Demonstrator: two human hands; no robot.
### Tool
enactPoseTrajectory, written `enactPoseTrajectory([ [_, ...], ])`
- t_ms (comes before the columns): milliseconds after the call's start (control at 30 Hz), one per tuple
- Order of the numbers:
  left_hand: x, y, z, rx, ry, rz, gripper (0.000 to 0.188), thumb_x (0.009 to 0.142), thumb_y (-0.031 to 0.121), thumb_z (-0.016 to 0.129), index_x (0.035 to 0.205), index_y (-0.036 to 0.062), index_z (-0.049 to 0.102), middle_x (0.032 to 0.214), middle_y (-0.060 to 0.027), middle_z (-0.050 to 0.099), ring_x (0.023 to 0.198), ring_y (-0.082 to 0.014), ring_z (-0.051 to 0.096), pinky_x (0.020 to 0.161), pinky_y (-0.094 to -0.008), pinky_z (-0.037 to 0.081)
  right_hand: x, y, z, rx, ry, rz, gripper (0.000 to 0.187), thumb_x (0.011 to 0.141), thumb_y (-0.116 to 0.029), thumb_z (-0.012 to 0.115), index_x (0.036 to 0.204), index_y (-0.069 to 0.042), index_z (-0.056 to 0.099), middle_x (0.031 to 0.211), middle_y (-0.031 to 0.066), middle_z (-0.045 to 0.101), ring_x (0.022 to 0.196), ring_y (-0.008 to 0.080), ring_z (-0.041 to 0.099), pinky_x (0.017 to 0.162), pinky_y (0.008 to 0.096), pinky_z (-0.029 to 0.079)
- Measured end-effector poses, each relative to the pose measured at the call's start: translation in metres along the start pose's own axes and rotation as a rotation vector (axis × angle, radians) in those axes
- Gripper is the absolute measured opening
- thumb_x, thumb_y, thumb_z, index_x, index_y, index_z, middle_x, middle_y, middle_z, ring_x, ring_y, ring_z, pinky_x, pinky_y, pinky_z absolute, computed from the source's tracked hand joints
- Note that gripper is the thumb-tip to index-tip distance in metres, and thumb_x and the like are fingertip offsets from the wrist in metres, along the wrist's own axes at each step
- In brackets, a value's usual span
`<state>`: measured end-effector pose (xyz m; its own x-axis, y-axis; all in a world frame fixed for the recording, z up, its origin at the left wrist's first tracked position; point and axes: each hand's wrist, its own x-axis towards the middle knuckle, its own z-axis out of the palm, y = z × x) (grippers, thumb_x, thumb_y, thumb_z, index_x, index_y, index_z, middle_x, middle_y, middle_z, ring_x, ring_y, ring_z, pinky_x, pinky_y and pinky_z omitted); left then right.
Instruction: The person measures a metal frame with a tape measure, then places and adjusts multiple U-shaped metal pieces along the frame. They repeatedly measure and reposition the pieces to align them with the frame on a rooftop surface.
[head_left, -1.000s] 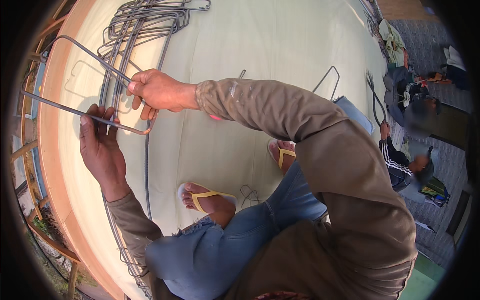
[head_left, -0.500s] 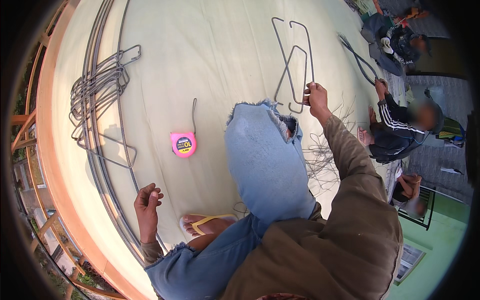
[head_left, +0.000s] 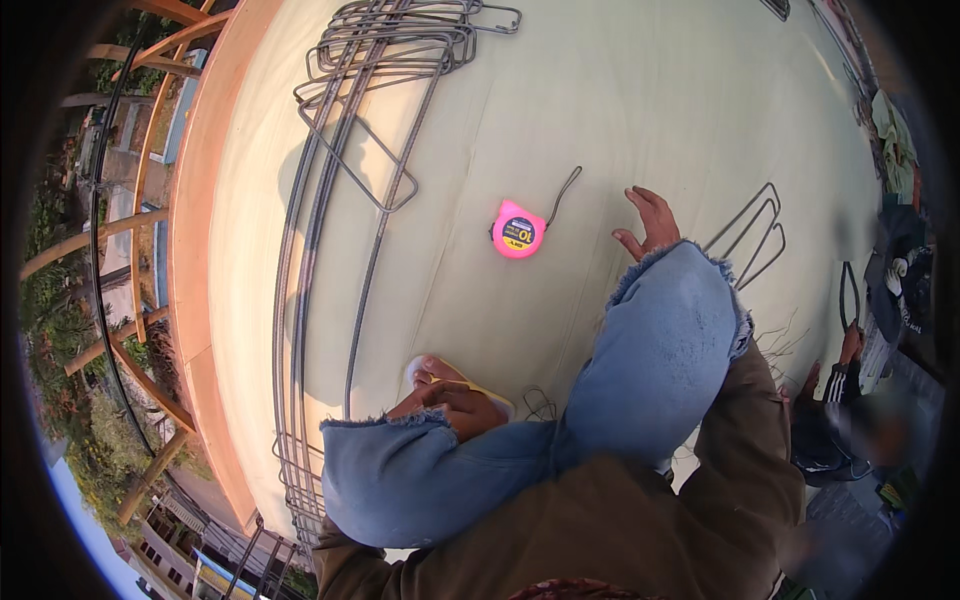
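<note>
Two hands: both bare of steel now, where half a second ago the right one gripped a bent rod far to the right.
Long rods (head_left: pixel 300 290): lie along the slab's left edge, untouched.
Bent rod stack (head_left: pixel 400 50): rests at the top left, well apart from both hands.
Left hand (head_left: pixel 455 405): rests on the foot and sandal (head_left: pixel 440 372); fingers curled, pinching nothing.
Tape measure (head_left: pixel 518 231): pink, on the slab (head_left: pixel 640 110) between the hands.
Right hand (head_left: pixel 650 222): has let go; fingers spread, near the tape measure.
Loose bent rods (head_left: pixel 755 235): just right of that hand, apart.
</note>
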<state>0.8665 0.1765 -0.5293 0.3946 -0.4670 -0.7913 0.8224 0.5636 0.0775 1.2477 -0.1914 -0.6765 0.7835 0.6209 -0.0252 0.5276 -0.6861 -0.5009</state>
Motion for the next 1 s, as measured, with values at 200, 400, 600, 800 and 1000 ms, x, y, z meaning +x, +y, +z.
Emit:
enactPoseTrajectory([
  [200,-0.011,-0.029,0.006,0.129,-0.087,0.121,0.035,0.097,0.024,0.064,0.123,0.0002,0.060,0.102,-0.0154,0.072,0.100,-0.0276,0.070,0.092,-0.0386,0.055,0.077,-0.100,0.052,-0.188,-0.385,-0.692,0.090,0.072,-0.049,0.086,0.147,-0.019,0.047,0.153,0.0230,0.037,0.135,0.0418,0.043,0.110,0.0495,0.042],
  [400,-0.002,-0.035,0.002,0.352,-0.187,0.239,0.034,0.095,0.023,0.065,0.122,0.0021,0.061,0.101,-0.0145,0.071,0.100,-0.0283,0.070,0.091,-0.0394,0.055,0.086,-0.128,0.088,-0.204,-0.577,-0.491,0.082,0.074,-0.036,0.081,0.146,-0.016,0.048,0.152,0.0244,0.036,0.131,0.0430,0.042,0.108,0.0506,0.043],
  [600,0.011,-0.016,-0.018,0.731,-0.254,0.396,0.034,0.092,0.022,0.066,0.121,0.0039,0.062,0.101,-0.0136,0.071,0.100,-0.0290,0.069,0.090,-0.0402,0.054,0.097,-0.065,0.050,-0.333,-0.215,-0.120,0.078,0.070,-0.026,0.079,0.142,-0.014,0.051,0.150,0.0244,0.037,0.130,0.0455,0.043,0.107,0.0528,0.044],
  [800,0.048,0.016,-0.034,1.233,-0.138,0.654,0.033,0.090,0.021,0.067,0.119,0.0057,0.063,0.101,-0.0127,0.070,0.099,-0.0297,0.068,0.089,-0.0410,0.054,0.078,-0.023,0.015,-0.662,-0.157,0.050,0.089,0.070,-0.030,0.084,0.149,-0.014,0.045,0.157,0.0220,0.033,0.140,0.0433,0.038,0.112,0.0494,0.039],
  [1000,0.070,0.027,-0.048,1.561,-0.138,0.786,0.033,0.087,0.020,0.068,0.118,0.0076,0.064,0.100,-0.0118,0.069,0.099,-0.0304,0.068,0.088,-0.0418,0.054,0.025,-0.051,0.002,-0.645,-0.336,0.064,0.081,0.078,-0.031,0.079,0.149,-0.012,0.045,0.151,0.0205,0.041,0.138,0.0392,0.042,0.113,0.0457,0.038],
])
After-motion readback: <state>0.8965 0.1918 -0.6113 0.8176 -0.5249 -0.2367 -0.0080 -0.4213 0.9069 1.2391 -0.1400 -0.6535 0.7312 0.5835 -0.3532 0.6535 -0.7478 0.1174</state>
